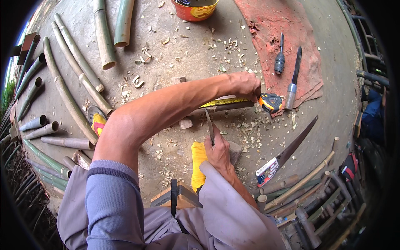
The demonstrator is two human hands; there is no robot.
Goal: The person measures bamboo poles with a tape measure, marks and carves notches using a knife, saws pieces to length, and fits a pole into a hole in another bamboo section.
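Note:
My left arm reaches across to the right, and my left hand [246, 85] is closed at the end of a dark bamboo strip [235, 106]. Right beside its fingers is an orange and black tape measure [271, 102], its yellow blade [227, 101] drawn out along the strip; the fingers seem to grip it, though their tips are partly hidden. Nearer to me, my right hand [218, 150] is wrapped round a knife [210, 128], blade pointing away and its tip close to the strip. A small wood block [186, 123] lies by the strip.
On the right, a red cloth [306, 54] bears a dark-handled pointed tool [279, 61] and a long knife [294, 79]. A handsaw [287, 154] lies nearer. Bamboo poles [106, 41] spread at the left, chips cover the floor, and a red bucket [193, 11] stands far off.

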